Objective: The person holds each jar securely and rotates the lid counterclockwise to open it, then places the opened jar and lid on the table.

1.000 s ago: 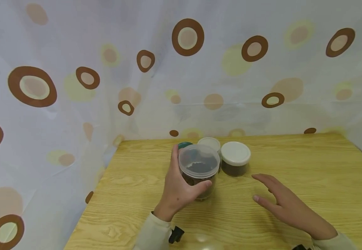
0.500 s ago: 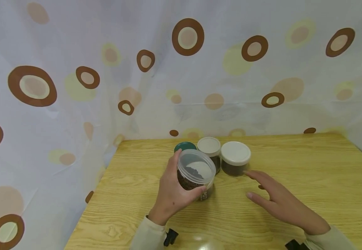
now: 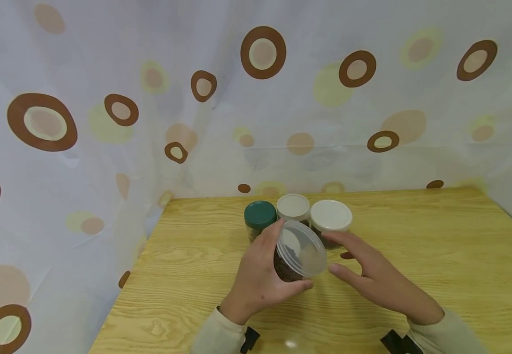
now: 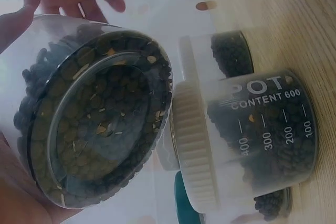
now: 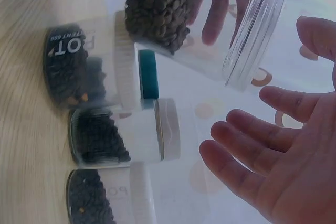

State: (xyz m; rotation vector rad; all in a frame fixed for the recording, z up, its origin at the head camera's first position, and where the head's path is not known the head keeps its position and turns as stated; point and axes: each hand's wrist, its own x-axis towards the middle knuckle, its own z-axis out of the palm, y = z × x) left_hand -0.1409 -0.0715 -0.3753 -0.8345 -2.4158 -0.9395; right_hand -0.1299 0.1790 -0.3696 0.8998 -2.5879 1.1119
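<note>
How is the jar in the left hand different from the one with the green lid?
The held jar leans over, while the green-lidded jar stands upright. The held jar is up in the grip of the left hand; the green-lidded jar sits on the table. The green-lidded jar has a solid green top, but the held jar's top looks see-through. Both have see-through sides.

wood-grain table (image 3: 181, 280); just beyond the gripping left hand (image 3: 257, 276) stand one green-lidded jar (image 3: 260, 216) and three pale-lidded jars (image 3: 331, 215), close together.
</note>
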